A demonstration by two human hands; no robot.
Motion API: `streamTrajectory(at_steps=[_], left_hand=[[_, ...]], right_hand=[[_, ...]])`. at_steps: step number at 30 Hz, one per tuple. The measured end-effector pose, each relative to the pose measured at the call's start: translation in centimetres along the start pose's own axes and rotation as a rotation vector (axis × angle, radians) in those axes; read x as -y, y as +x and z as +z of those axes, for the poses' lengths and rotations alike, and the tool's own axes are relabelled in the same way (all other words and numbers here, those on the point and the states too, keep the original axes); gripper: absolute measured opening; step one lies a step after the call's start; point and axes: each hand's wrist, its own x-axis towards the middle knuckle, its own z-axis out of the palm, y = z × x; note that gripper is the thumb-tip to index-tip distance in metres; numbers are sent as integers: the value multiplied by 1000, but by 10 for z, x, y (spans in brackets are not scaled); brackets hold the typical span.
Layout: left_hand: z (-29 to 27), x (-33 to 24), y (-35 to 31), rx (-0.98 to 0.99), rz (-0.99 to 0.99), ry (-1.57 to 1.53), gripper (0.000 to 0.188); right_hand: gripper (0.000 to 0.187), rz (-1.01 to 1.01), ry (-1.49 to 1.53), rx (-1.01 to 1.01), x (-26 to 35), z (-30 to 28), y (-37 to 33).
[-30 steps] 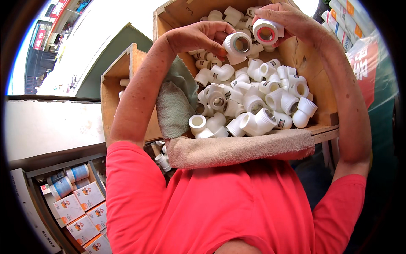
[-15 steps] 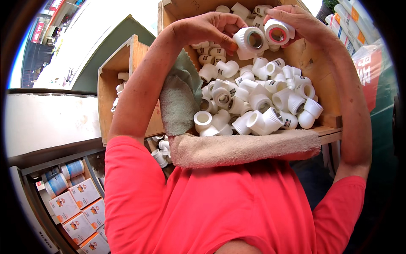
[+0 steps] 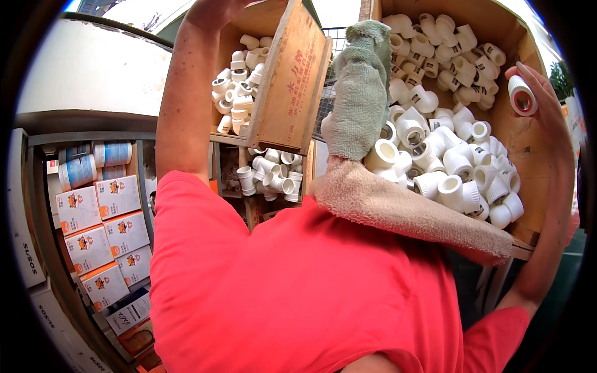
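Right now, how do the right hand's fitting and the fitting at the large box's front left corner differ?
The held fitting shows a red ring in its opening; the corner fitting, plain white. The right hand grips the held fitting; the corner fitting lies in the pile. Both are white.

The person wears a plain, softly creased coral-red shirt [image 3: 298, 286] — short sleeves [image 3: 193, 224], rounded neckline [image 3: 373, 354] — with forearms [image 3: 189, 105] bare.

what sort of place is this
Probably a plumbing or hardware shop: white plastic pipe fittings are heaped in a large brown wooden box, and white-and-orange cardboard boxes are stacked at left.
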Motion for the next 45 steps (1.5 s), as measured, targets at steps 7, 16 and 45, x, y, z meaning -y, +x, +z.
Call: streamTrajectory(at_steps=[7, 16, 45], left_hand=[[-85, 93, -126, -307, -555, 358, 53], [-76, 179, -180, -50, -964, 813, 39], [178, 65, 172, 441, 58, 1812, 34]], right_hand=[[39, -33, -66, -37, -10, -16, -11], [40, -25, -20, 2, 4, 1, -4], [47, -130, 23, 14, -6, 2, -2]])
